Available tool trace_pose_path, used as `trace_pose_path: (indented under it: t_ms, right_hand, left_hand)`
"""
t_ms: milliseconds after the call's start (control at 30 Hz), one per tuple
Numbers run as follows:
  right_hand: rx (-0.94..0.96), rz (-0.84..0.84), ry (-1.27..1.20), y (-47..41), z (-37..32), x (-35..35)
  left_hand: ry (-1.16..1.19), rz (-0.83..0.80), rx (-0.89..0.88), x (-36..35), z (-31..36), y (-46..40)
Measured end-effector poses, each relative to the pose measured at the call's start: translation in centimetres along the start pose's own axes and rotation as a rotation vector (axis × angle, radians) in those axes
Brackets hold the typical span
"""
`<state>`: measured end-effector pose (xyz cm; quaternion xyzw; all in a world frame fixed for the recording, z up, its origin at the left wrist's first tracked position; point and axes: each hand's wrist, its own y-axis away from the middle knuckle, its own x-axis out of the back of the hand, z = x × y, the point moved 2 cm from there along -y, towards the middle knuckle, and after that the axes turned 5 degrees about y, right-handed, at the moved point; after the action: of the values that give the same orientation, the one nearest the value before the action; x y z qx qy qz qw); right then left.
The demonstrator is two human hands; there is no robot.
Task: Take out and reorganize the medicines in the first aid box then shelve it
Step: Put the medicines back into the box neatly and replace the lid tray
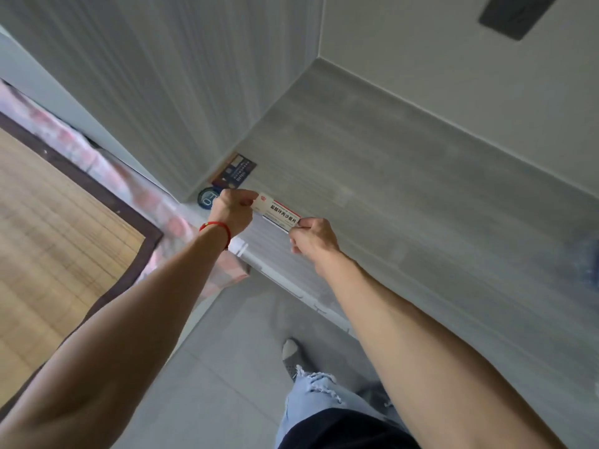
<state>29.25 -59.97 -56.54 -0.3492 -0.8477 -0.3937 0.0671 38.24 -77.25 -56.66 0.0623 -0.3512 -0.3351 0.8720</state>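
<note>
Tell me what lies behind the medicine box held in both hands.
Behind the medicine box, the grey counter shows, with a dark card and a round blue item in the corner. The left hand and right hand cover its ends.

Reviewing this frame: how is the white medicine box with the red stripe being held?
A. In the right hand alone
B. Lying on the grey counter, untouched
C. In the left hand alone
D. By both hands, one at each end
D: the left hand pinches one end of the medicine box and the right hand pinches the other, holding it over the grey counter.
</note>
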Motion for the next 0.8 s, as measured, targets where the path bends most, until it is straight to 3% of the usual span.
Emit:
trace_pose_path:
  t_ms: [200,333,667,800]
  right_hand:
    - [-0.008,-0.095,0.121,-1.8,-2.3,-3.5]
    - [-0.014,-0.089,0.1,-2.0,-1.6,-4.5]
    - [-0.022,-0.083,0.029,-1.2,-0.5,-3.1]
    - [0.04,-0.076,-0.016,0.0,0.6,-1.0]
  left_hand:
    - [-0.007,0.017,0.077,2.6,-3.5,-2.8]
    - [0.029,-0.026,0.071,1.9,-5.1,-2.8]
    - [0.163,0.051,0.144,1.7,-5.0,-1.5]
    - [-0.016,0.179,0.004,2.1,-2.2,1.6]
